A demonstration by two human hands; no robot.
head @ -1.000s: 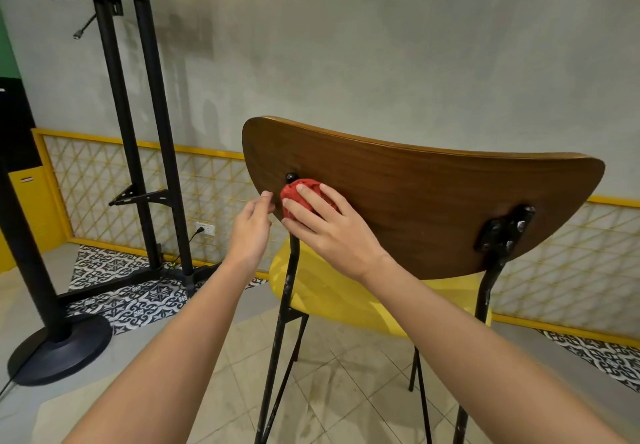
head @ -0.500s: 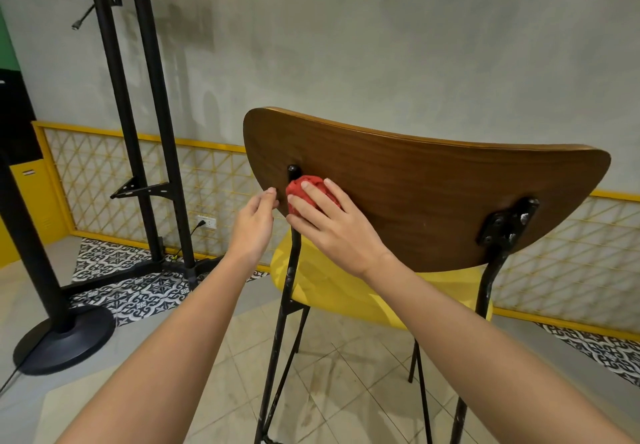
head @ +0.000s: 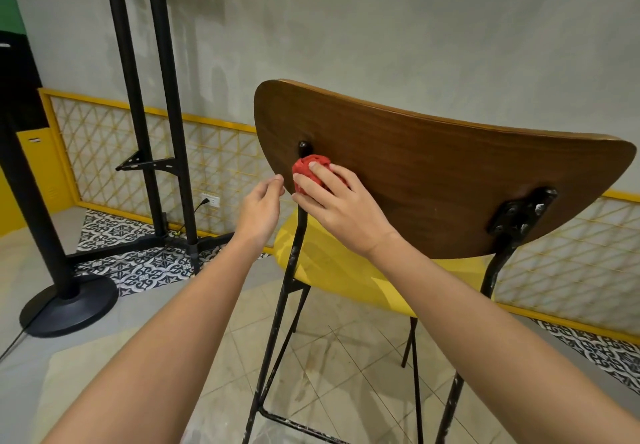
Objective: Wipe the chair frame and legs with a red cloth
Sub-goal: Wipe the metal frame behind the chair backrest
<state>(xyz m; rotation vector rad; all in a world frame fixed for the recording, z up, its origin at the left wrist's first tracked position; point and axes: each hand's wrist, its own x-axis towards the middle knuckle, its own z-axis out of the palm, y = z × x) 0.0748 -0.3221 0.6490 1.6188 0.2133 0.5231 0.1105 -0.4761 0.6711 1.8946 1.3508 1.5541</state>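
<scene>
- While the right hand (head: 341,208) presses the red cloth (head: 311,170) against the top of the left upright (head: 294,260) of the chair frame, just under the bolt head on the wooden backrest (head: 433,173), its fingers curl over the wad and the thumb closes in from below, so the cloth sits bunched into a ball
- The left hand (head: 259,208) hovers just beside it with fingers loosely bent and nothing in them; whether a fingertip touches the backrest's edge I cannot tell
- The cloth looks soft and light, so it should mould easily round a thin tube; as a tight ball it likely meets one side only, and opening it out to wrap the tube between fingers and thumb would probably clean all round in one stroke
- The frame is thin black metal, stiff, with chipped paint showing pale flecks; those rough patches may snag the fabric
- The bracket (head: 523,211) on the far side has bolts and edges, which probably call for dabbing rather than sliding
- The chair seems light and stands on smooth floor tiles (head: 346,357), so a hard downward pull could make it skid or tip; the free hand would do best steadying the backrest's top edge
- The legs and the low crossbar (head: 301,424) sit well below the cloth and, by my reckoning, are yet to be wiped
</scene>
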